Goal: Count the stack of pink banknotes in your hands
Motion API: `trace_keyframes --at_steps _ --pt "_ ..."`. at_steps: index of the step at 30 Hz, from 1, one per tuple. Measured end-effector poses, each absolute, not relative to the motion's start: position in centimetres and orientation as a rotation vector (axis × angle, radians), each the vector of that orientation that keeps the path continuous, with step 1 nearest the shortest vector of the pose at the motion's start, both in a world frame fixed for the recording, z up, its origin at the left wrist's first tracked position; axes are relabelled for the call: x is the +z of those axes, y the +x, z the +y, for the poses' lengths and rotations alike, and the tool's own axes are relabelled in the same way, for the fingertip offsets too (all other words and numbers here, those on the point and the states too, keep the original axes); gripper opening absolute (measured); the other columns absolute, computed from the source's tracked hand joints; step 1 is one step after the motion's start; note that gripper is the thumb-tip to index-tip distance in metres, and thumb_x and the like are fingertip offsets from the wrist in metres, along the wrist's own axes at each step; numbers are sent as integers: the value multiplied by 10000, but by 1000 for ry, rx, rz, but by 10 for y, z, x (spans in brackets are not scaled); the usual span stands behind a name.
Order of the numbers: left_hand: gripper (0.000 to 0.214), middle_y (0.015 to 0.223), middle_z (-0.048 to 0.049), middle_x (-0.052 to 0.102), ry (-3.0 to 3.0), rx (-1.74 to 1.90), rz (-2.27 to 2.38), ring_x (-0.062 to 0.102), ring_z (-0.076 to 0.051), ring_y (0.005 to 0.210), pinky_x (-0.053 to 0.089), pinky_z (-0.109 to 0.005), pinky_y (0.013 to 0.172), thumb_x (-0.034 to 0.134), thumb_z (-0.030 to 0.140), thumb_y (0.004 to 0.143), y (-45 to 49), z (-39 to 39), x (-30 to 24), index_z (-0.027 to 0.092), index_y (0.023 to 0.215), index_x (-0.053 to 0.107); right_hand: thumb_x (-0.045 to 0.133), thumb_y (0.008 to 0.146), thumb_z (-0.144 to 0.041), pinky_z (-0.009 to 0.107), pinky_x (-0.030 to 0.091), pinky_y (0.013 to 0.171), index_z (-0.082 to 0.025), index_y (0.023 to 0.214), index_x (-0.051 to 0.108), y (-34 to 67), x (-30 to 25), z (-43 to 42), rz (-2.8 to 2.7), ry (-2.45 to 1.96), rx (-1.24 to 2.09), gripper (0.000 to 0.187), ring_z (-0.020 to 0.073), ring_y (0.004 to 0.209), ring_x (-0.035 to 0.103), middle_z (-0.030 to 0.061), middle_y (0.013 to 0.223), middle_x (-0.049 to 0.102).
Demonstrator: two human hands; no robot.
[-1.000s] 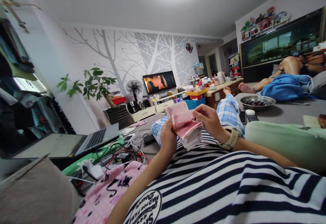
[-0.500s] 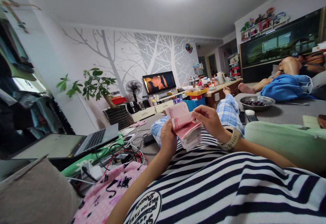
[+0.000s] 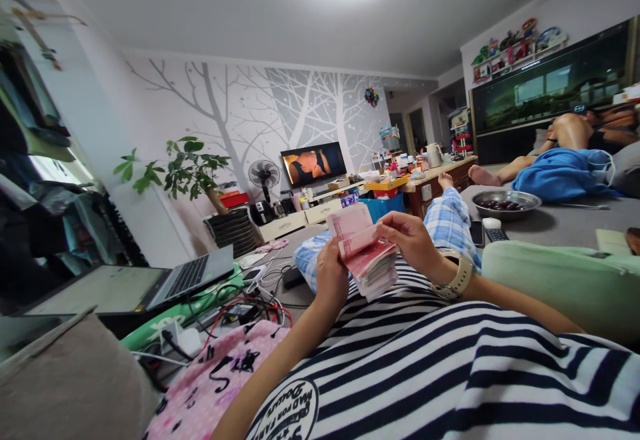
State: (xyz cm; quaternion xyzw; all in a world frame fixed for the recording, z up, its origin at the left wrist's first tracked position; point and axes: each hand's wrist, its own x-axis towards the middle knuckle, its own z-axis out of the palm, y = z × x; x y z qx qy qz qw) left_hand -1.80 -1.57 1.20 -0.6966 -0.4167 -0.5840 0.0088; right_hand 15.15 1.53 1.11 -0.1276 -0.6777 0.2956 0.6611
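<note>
One banknote wad (image 3: 369, 259), one laptop (image 3: 150, 283), one bowl (image 3: 506, 204), one fan (image 3: 263, 175).

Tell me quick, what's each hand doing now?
Left hand: closed around the thick stack of pink paper banknotes.
Right hand: pinching that stack's top note.

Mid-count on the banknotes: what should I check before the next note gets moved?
1. Left hand grips the banknote stack: ok.
2. Right hand pinches the top note at its edge: ok.
3. Only a single note is in that pinch: cannot tell.
4. Stack edges are squared: not ok, the lower edges fan out.
5. Stack is held above the striped shirt with nothing else touching it: ok.
</note>
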Motion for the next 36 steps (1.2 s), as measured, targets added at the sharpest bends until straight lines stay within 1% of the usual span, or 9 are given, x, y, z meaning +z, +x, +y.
trace_keyframes --at_steps 5,10,13,18,24,29,32,36 --pt "169 926 -135 687 -2186 -1767 -1283 614 -263 892 462 -386 863 509 146 782 -19 -15 12 166 826 670 638 816 -438 255 426 603 -182 729 640 151 13 13 -1540 -305 669 270 131 648 528 10 691 610" --pt "206 931 -121 690 -2168 -1761 -1322 611 -263 926 451 -387 895 498 119 779 -21 -12 5 170 856 681 644 811 -430 253 417 607 -176 725 639 151 13 13 -1539 -310 725 268 127 645 521 8 690 608" --pt "206 940 -123 687 -2156 -1696 -1335 607 -267 938 450 -396 901 490 144 806 -22 -8 0 158 874 684 647 809 -414 254 411 605 -166 714 633 152 13 12 -1544 -307 724 266 125 641 522 7 679 605" --pt "254 991 -130 685 -2174 -1497 -1286 605 -254 977 456 -386 902 428 182 864 -26 -5 -1 153 895 679 635 819 -408 259 417 602 -165 725 638 152 13 7 -1549 -318 688 261 130 641 536 13 678 621" --pt "212 1028 -138 682 -2148 -1405 -1278 609 -260 997 460 -372 901 479 160 827 -31 -1 -5 164 924 668 639 819 -382 268 429 624 -173 746 636 150 12 7 -1533 -286 699 221 135 661 551 12 698 623" --pt "212 1025 -161 679 -2151 -1465 -1285 596 -283 1019 458 -421 913 507 199 818 -31 9 -12 133 932 673 667 794 -351 260 413 619 -175 772 643 149 10 13 -1468 -268 728 179 121 654 526 -4 702 599" --pt "233 1039 -139 681 -2175 -1512 -1289 592 -263 1028 449 -406 927 471 199 838 -31 10 -13 154 944 673 672 787 -346 254 389 599 -176 761 648 148 9 15 -1452 -270 731 174 113 637 490 -10 692 584" --pt "227 1046 -146 672 -2193 -1574 -1325 585 -261 1039 432 -409 952 441 184 838 -28 3 -8 151 879 662 692 759 -365 254 359 561 -178 761 644 146 8 15 -1410 -298 781 193 110 611 458 -15 676 565"
